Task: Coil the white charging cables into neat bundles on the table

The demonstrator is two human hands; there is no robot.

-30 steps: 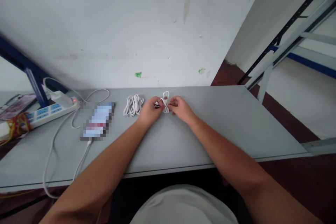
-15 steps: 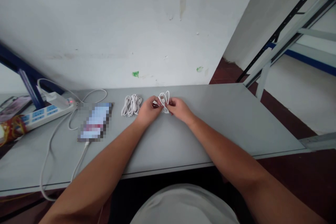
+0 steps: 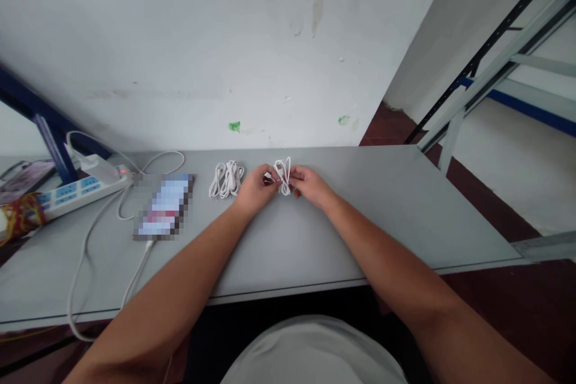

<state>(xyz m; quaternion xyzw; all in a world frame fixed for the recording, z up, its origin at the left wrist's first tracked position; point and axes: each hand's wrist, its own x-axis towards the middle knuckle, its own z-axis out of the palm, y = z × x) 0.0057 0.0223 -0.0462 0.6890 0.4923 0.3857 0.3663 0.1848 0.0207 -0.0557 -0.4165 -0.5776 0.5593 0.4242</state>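
A small coiled white cable [image 3: 283,175] is between my two hands near the back of the grey table [image 3: 387,210]. My left hand [image 3: 258,191] pinches its left side with thumb and fingers. On its right side, my right hand [image 3: 310,185] has its fingertips closed on the coil. Bundled white cables [image 3: 227,179] lie side by side on the table, just left of my left hand.
Further left lies a phone [image 3: 165,207], its screen pixelated, with a white cord attached. A power strip [image 3: 76,193] with a charger [image 3: 98,168] and loose white cords stands at the left. Behind the table rises a white wall [image 3: 202,48]; metal frames [image 3: 454,126] stand at right.
The coil between my hands has turned slightly and its loops look closer together. My right fingers have shifted a little on it. The camera view has moved slightly.
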